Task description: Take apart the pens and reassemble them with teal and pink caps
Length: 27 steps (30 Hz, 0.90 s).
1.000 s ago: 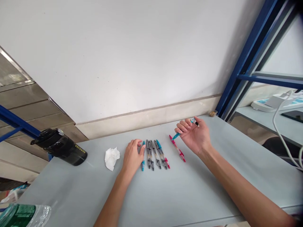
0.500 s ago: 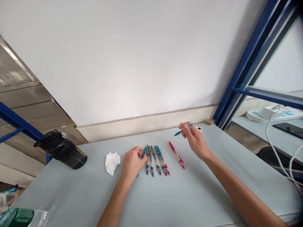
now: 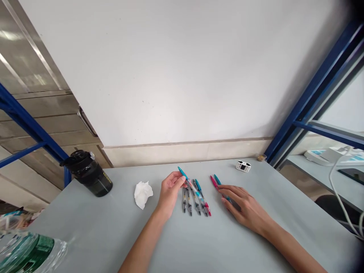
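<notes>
Left hand [image 3: 170, 192] pinches a tilted blue pen [image 3: 182, 172], right hand [image 3: 247, 207] palm-down.

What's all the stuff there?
Pen row: about five, mostly grey, middle
Held pen: one, blue, above row
Pink pen: one, pink, row's right
Blue pen: one, blue, beside pink
Tissue: one, white, left
Black bottle: one, black, left
Clear bottle: one, clear, front left
Gadget: one, white, back right
Tub: one, yellowish, back right
Power strip: one, white, right
Slab: one, black, right
Cable: count unclear, white, right
Tables: two, grey, centre, right
Wall: one, white, behind
Frames: two, blue, both sides
Panels: several, silvery, left
Left hand: one, bare, holding pen
Right hand: one, bare, over pens
</notes>
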{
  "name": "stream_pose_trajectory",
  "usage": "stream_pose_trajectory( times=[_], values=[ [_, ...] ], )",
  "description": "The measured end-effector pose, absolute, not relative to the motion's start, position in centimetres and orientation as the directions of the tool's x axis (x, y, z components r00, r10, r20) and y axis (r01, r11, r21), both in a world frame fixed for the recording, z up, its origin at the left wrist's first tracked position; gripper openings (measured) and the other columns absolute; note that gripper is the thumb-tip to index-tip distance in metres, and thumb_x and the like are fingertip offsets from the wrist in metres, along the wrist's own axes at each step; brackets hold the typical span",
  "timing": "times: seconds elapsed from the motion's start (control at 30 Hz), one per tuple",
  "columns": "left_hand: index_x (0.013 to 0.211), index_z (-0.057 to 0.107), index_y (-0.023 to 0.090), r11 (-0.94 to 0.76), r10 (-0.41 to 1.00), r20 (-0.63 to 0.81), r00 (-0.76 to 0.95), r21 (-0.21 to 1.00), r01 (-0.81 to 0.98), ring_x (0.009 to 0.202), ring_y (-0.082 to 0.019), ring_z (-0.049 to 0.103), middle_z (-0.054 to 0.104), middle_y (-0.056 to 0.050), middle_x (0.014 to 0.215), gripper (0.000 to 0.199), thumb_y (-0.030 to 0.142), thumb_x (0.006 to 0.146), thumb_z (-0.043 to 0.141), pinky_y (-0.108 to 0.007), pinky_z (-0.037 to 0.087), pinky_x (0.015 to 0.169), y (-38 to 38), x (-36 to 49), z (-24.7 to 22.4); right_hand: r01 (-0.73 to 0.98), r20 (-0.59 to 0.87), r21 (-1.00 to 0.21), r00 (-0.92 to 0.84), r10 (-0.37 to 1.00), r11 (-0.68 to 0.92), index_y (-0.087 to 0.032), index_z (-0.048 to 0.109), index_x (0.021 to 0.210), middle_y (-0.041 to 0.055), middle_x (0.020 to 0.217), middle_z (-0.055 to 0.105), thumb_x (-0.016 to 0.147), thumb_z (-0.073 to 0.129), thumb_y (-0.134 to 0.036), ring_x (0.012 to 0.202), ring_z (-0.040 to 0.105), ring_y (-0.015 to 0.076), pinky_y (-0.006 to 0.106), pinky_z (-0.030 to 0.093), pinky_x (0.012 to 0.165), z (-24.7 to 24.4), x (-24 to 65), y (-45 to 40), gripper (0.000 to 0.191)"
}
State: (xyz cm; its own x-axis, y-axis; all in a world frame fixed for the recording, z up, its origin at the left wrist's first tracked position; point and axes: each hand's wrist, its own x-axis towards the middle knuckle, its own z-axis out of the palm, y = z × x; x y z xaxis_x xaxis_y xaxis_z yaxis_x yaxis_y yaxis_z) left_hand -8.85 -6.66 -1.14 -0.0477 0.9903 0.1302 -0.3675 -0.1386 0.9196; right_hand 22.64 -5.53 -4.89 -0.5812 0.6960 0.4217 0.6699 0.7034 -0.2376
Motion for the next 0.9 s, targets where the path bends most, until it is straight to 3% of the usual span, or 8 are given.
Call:
stream_pose_trajectory(
  times=[0.17, 0.43, 0.53, 0.63, 0.77, 0.83, 0.9],
  values=[
    [0.100, 0.078, 0.017, -0.150, 0.988, 0.148, -0.046, 0.846, -0.511, 0.101, -0.020, 0.072, 0.075, -0.007, 0.102, 0.021, 0.035, 0.090, 0.086, -0.031, 0.057, 0.087, -6.8, -8.8, -0.6, 0.665, 0.463, -0.191, -0.587, 0.664, 0.722, -0.028, 0.064, 0.143, 0.0112, 0.145, 0.070, 0.109, 0.057, -0.030, 0.128, 0.070, 0.0308, 0.050, 0.060, 0.106, -5.4, 22.6, -5.7, 0.035],
    [0.104, 0.077, 0.017, -0.162, 0.985, 0.168, -0.041, 0.810, -0.564, 0.110, -0.025, 0.076, 0.079, -0.010, 0.110, 0.022, 0.028, 0.088, 0.088, -0.033, 0.058, 0.091, -6.8, -9.1, -0.2, 0.674, 0.494, -0.228, -0.542, 0.680, 0.703, -0.029, 0.061, 0.146, 0.0097, 0.144, 0.071, 0.107, 0.059, -0.034, 0.122, 0.073, 0.0306, 0.046, 0.062, 0.102, -6.1, 23.1, -5.7, 0.039],
    [0.104, 0.077, 0.017, -0.158, 0.986, 0.164, -0.041, 0.811, -0.564, 0.110, -0.025, 0.076, 0.079, -0.010, 0.111, 0.022, 0.027, 0.088, 0.088, -0.033, 0.058, 0.091, -6.8, -9.1, -0.2, 0.686, 0.499, -0.303, -0.477, 0.723, 0.662, -0.031, 0.062, 0.142, 0.0102, 0.143, 0.071, 0.109, 0.056, -0.041, 0.118, 0.075, 0.0308, 0.045, 0.064, 0.098, -4.9, 22.8, -5.9, 0.035],
    [0.104, 0.077, 0.017, -0.154, 0.986, 0.161, -0.035, 0.824, -0.545, 0.109, -0.024, 0.076, 0.079, -0.011, 0.112, 0.023, 0.028, 0.088, 0.088, -0.034, 0.059, 0.092, -6.9, -9.0, -0.2, 0.687, 0.443, -0.478, -0.350, 0.825, 0.548, -0.032, 0.061, 0.140, 0.0103, 0.141, 0.071, 0.113, 0.047, -0.046, 0.112, 0.076, 0.0285, 0.039, 0.065, 0.085, -1.9, 21.2, -5.8, 0.033],
    [0.105, 0.075, 0.017, -0.167, 0.985, 0.173, -0.030, 0.871, -0.462, 0.109, -0.025, 0.075, 0.080, -0.012, 0.112, 0.025, 0.034, 0.090, 0.086, -0.035, 0.058, 0.093, -7.0, -8.5, -0.6, 0.568, 0.398, -0.535, -0.484, 0.779, 0.626, -0.030, 0.055, 0.144, 0.0120, 0.139, 0.070, 0.114, 0.048, -0.050, 0.125, 0.069, 0.0290, 0.040, 0.060, 0.096, 2.2, 16.9, -4.4, 0.037],
    [0.104, 0.073, 0.018, -0.208, 0.978, 0.204, -0.050, 0.908, -0.363, 0.104, -0.023, 0.075, 0.080, -0.011, 0.109, 0.025, 0.038, 0.093, 0.084, -0.036, 0.058, 0.093, -7.0, -8.6, -0.8, 0.515, 0.355, -0.498, -0.612, 0.707, 0.697, -0.028, 0.061, 0.129, 0.0079, 0.117, 0.075, 0.114, 0.049, -0.051, 0.103, 0.073, 0.0246, 0.036, 0.057, 0.086, 3.0, 14.4, -3.2, 0.030],
    [0.102, 0.069, 0.019, -0.271, 0.962, 0.261, -0.074, 0.939, -0.211, 0.097, -0.021, 0.074, 0.078, -0.008, 0.103, 0.025, 0.041, 0.097, 0.079, -0.035, 0.058, 0.091, -7.0, -9.1, -0.9, 0.475, 0.308, -0.454, -0.710, 0.633, 0.754, -0.026, 0.063, 0.106, 0.0013, 0.087, 0.070, 0.118, 0.038, -0.048, 0.068, 0.063, 0.0180, 0.031, 0.045, 0.063, 2.6, 12.4, -2.0, 0.035]
  ],
)
